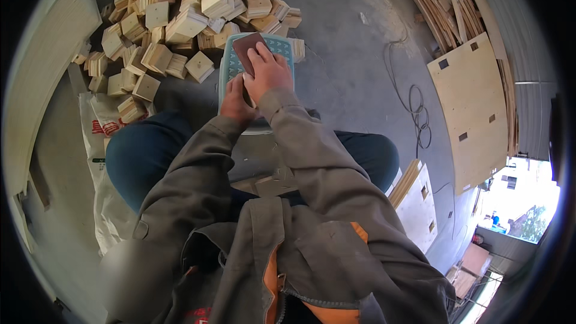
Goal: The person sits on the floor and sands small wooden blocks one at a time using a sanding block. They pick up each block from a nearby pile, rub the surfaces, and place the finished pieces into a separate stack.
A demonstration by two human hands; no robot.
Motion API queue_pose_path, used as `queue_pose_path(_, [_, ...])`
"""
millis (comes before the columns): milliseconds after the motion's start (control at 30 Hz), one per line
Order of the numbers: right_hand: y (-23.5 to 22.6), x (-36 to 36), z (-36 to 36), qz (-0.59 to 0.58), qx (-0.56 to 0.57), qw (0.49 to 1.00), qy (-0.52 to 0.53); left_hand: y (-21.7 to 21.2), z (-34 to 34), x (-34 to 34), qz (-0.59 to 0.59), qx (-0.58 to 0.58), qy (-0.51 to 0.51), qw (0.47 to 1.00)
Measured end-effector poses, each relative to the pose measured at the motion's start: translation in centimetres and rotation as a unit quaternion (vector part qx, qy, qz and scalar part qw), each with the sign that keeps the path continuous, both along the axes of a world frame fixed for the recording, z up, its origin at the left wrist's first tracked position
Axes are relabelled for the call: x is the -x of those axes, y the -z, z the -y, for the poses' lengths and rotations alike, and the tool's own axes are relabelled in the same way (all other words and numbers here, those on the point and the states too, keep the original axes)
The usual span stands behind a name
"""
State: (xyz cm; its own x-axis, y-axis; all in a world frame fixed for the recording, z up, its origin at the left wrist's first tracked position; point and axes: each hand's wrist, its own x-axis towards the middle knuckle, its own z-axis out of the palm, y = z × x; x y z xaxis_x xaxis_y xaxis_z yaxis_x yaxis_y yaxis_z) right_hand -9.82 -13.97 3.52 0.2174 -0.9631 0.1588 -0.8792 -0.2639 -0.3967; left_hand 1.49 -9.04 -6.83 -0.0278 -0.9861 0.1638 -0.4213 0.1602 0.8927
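Note:
My right hand [268,73] is closed over a flat, brown rectangular piece [247,51], its fingers lying across the right side. Whether this is a coated board or an abrasive sheet, I cannot tell. Just below and to the left, my left hand [237,103] grips a pale wooden piece [246,92], of which only a thin edge shows between the two hands. Both hands are above a light-blue plastic stool [225,67] with a raised pattern on its top, standing between my knees.
A large heap of square plywood blocks [157,15] lies on the floor beyond and left of the stool. A white printed sack [99,171] is by my left knee. On the right are a loose cable [414,105], plywood sheets with square holes [471,108] and stacked boards [441,9].

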Motion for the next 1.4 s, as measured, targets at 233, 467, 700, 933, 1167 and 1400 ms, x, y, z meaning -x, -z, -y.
queue_pose_path(233, [0.8,2.4,-4.0,-0.009,0.044,0.997,-0.062,-0.3,-0.3,0.2,-0.013,0.009,-0.016,1.0])
queue_pose_path(467, [0.0,7.6,-14.8,-0.005,0.062,0.992,-0.112,-0.8,-0.6,0.2,-0.03,-0.006,-0.044,0.999])
queue_pose_path(700, [0.3,6.7,-12.2,0.004,0.077,0.991,-0.113,0.4,-0.4,0.1,-0.025,0.004,-0.044,0.999])
queue_pose_path(933, [1.1,2.3,0.4,-0.019,0.039,0.998,-0.048,-1.1,-0.6,-0.1,-0.031,-0.049,-0.025,0.998])
queue_pose_path(1167, [0.8,1.8,1.7,-0.023,0.01,0.999,-0.043,-0.4,-0.5,-0.6,-0.007,-0.019,-0.025,0.999])
queue_pose_path(1400, [0.4,6.6,-10.2,-0.003,0.06,0.992,-0.113,-0.2,-0.5,0.0,-0.007,-0.015,-0.051,0.999])
